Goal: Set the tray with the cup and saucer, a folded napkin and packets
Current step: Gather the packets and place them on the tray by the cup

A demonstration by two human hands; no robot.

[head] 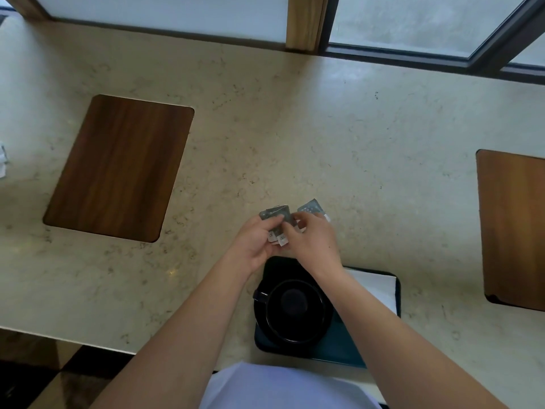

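Observation:
A dark tray point(336, 354) lies at the counter's near edge. On its left half sits a black cup point(295, 308) on a black saucer point(267, 327), handle pointing left. A white folded napkin point(380, 290) lies on the tray's right half, partly under my right forearm. Just beyond the tray both hands hold small grey-green packets point(272, 215) above the counter. My left hand point(255, 245) pinches a few of them. My right hand point(314, 239) grips others, with one packet point(309, 207) sticking out past its fingers.
A dark wooden board point(118, 169) lies on the beige stone counter point(368, 160) at the left. Another wooden board point(513, 228) lies at the right edge. A window frame point(398, 54) runs along the back. The counter's front edge drops off at lower left.

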